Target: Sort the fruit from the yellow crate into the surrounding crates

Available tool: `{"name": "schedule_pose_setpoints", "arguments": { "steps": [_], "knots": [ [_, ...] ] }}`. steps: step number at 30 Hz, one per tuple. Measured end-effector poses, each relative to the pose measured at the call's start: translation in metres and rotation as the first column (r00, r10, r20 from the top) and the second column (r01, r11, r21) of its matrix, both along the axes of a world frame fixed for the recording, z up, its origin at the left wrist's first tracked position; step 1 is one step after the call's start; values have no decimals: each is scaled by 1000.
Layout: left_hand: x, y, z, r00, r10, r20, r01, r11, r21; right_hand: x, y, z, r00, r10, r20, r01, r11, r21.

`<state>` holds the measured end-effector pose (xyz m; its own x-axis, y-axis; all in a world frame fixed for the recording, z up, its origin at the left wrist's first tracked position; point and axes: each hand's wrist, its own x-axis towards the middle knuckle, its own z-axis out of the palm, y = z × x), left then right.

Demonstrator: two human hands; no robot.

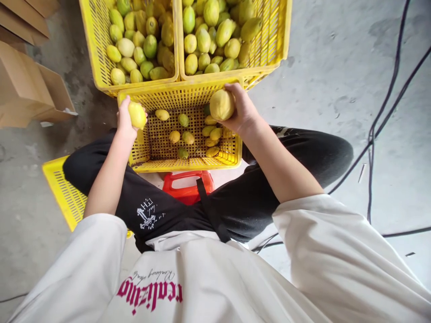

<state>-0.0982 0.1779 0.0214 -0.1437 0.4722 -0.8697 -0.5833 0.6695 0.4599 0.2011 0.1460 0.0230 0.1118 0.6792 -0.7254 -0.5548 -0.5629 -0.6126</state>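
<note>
My left hand (125, 120) is closed around a bright yellow lemon (137, 115) at the left rim of the near yellow crate (183, 167). In my right hand (243, 110) is a larger, paler yellow lemon (222, 105), held above the crate's right side with my fingers wrapped round its far edge. Several small yellow and green lemons lie on the crate's perforated floor, among them a yellow lemon (162, 115) at the back left and a green lemon (182, 153) near the front wall. More are grouped along the right wall, partly hidden below my right hand.
Beyond stand two yellow crates, a left crate (96, 67) and a right crate (285, 33), both full of lemons. Cardboard boxes (27, 85) sit at the left. A red stool (186, 193) is between my legs, another yellow crate (63, 188) beside me. Black cables (372, 134) cross the floor.
</note>
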Motion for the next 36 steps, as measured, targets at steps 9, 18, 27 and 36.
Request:
{"name": "schedule_pose_setpoints", "arguments": {
  "steps": [9, 18, 27, 36],
  "knots": [
    [27, -11, 9, 995, -12, -103, 35, 975, 218, -3, 16, 3, 997, -38, -69, 37, 999, -16],
    [48, -16, 12, 1000, 12, -25, -6, 973, 230, -30, 25, 14, 992, -8, -127, 0, 998, -65],
    [56, -19, 17, 995, -24, 97, 13, 993, 116, -65, 31, 12, 974, 195, -118, -185, 979, 90],
    [47, -17, -2, 975, -216, -58, 224, 936, 270, -53, 30, 19, 988, 20, -151, -41, 990, -134]
  ]
}}
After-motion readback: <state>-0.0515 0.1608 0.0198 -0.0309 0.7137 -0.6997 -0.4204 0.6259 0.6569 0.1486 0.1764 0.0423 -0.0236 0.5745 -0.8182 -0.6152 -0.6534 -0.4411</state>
